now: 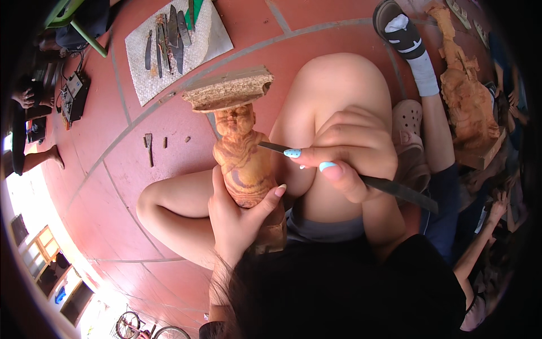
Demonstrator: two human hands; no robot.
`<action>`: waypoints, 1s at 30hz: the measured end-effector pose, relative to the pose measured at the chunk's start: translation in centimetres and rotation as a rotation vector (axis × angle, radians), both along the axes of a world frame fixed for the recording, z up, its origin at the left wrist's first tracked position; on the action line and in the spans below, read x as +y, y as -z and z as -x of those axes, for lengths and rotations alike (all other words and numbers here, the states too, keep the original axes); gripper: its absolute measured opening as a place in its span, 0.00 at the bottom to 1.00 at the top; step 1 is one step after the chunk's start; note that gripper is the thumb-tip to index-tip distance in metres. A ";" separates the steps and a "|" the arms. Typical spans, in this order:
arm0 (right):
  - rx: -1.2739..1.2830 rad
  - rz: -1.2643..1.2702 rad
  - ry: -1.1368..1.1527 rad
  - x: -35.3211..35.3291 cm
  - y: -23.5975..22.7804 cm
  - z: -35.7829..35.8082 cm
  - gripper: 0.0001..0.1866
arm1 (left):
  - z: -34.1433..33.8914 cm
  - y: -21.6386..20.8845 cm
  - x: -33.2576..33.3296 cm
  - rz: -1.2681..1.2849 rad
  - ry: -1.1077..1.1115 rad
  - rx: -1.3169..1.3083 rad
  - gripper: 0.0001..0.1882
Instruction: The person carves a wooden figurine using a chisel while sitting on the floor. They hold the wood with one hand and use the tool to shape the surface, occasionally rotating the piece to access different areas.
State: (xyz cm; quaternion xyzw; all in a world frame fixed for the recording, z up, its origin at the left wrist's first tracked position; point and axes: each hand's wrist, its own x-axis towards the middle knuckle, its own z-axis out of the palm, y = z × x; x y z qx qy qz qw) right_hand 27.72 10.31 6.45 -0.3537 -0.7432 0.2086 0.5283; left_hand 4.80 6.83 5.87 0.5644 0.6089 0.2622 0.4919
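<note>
A carved wooden figurine point(241, 147) with striped grain stands upright in front of me, its face and rounded body smooth. On top of its head sits a rough, uncut slab of wood point(228, 90). My left hand point(240, 212) is wrapped round the figurine's lower body, thumb on the near side. In my right hand point(353, 150) is a thin dark carving knife point(401, 192), pinched between thumb and fingers. The knife's narrow tip points left and is at the figurine's shoulder; whether it touches cannot be told. The figurine's base is partly hidden by my left hand.
Several carving blades point(171, 42) lie on a sheet of bubble wrap point(141, 73) on the red tiled floor. A small tool point(149, 150) and wood bits lie nearer. A larger wooden carving point(468, 96) stands at right, beside another person's leg point(423, 73). A black electrical box point(73, 96) is at left.
</note>
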 end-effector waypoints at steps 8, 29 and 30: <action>0.045 0.010 0.103 0.1 0.5 0.5 0.06 | -1.5 -1.2 -0.1 -0.057 0.071 0.284 0.45; 0.128 0.096 0.085 -0.6 -0.3 -0.3 0.08 | -5.1 -3.0 -2.1 -0.346 0.230 0.713 0.53; 0.121 0.092 0.078 -0.6 -0.4 -0.4 0.08 | -5.3 -3.0 -2.3 -0.364 0.240 0.722 0.53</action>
